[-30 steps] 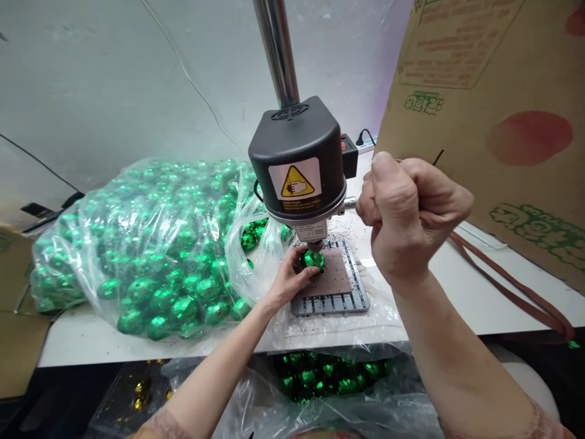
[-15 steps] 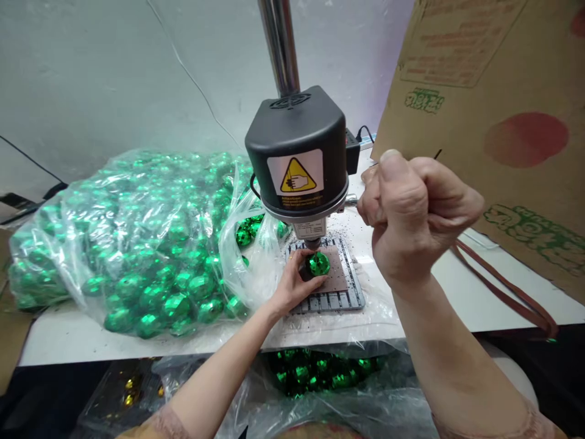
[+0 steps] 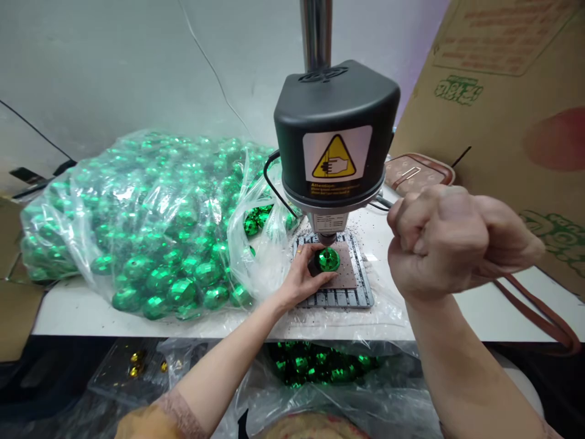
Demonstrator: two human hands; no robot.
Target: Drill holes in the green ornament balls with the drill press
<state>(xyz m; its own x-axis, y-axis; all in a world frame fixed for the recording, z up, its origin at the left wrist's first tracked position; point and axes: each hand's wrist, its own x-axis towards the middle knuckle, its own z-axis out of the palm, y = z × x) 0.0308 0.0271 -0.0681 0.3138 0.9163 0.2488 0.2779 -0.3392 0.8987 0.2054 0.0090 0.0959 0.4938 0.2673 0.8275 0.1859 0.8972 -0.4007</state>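
A small black drill press (image 3: 336, 134) with a yellow warning label stands in the middle, its chuck (image 3: 327, 238) pointing down. Directly beneath it, a green shiny faceted ball (image 3: 329, 260) rests on the slotted metal base (image 3: 364, 292). My left hand (image 3: 305, 275) pinches this ball from the left between thumb and fingers. Between chuck and ball the thin bit shows; how deep it reaches I cannot tell. To the right of the machine, my right hand (image 3: 450, 241) is closed in a fist around the press's lever (image 3: 382, 201), whose end is hidden in the fingers.
On the left lies a big clear bag (image 3: 150, 225) of green balls. Another open bag (image 3: 320, 366) of green balls sits below the table edge. A cardboard box (image 3: 503, 122) and a pouch (image 3: 415, 171) with a brown strap are on the right. Dark shavings dot the table.
The view has shifted, so the press appears farther right and larger. My right hand has come lower relative to the machine's head, uncovering the pouch. My left hand still holds the ball.
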